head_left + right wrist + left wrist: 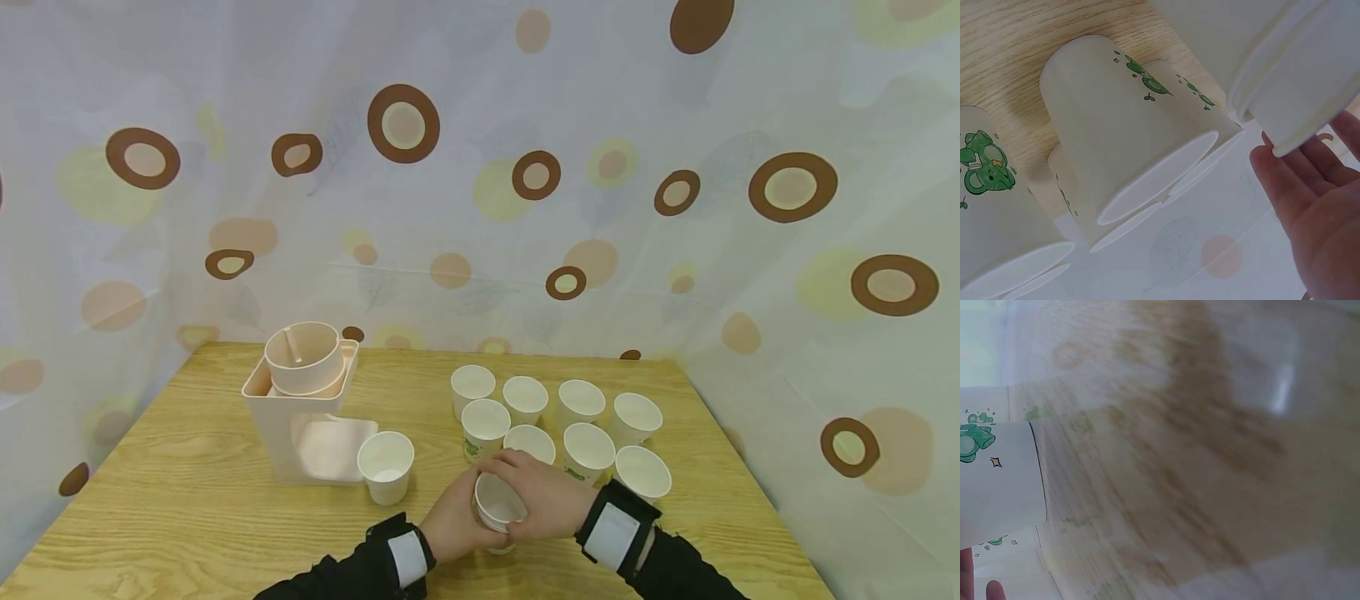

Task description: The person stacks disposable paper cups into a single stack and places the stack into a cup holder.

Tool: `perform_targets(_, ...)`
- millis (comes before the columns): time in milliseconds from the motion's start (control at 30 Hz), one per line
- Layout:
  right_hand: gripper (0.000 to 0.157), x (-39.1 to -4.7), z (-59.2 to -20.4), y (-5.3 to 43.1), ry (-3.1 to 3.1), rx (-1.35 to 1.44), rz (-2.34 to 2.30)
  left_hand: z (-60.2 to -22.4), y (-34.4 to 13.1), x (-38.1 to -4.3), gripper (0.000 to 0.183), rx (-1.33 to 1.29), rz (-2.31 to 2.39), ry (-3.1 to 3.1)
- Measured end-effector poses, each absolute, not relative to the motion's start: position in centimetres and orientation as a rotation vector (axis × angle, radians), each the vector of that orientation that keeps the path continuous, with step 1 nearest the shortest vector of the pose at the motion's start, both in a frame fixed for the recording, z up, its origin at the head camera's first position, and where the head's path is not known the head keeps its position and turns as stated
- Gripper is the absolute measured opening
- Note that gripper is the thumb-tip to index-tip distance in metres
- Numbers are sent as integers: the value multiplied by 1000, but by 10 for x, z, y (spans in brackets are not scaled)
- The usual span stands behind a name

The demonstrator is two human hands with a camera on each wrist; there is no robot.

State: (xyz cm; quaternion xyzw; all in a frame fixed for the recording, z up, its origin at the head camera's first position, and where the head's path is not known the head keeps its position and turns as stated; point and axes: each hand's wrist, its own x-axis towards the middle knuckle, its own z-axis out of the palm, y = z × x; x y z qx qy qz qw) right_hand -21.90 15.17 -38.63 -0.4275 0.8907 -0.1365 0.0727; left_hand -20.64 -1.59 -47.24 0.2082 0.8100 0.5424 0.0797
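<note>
Both hands hold a small stack of nested white paper cups point(498, 504) near the front of the table. My left hand point(453, 518) grips the stack from the left, its fingers wrapped around the side. From the other side, my right hand point(555, 497) reaches over, with fingers and thumb at the top cup's rim. Several stacked rims show in the right wrist view, where fingertips of the right hand point(1322, 206) touch the outermost rim point(1310, 134). Only two fingertips of the left hand point(995, 590) appear in the left wrist view, beside printed cups point(1000, 481).
Several upright paper cups point(588, 450) with green cartoon prints stand in two rows just behind the hands. A cream plastic container point(281, 433) holding a round cylinder point(303, 358) stands at the left. One more cup point(386, 467) stands beside its scooped front. A patterned curtain point(480, 225) hangs behind the wooden table point(187, 500).
</note>
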Motion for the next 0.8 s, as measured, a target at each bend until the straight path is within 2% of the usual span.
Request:
perform_targets(600, 72, -221, -390, 153, 2669, -1293, -371, -474, -15, -207, 87, 630, 1630, 2427)
perform_targets(800, 77, -220, -392, 153, 2652, -1280, -410, -474, -15, -208, 89, 638, 1622, 2432)
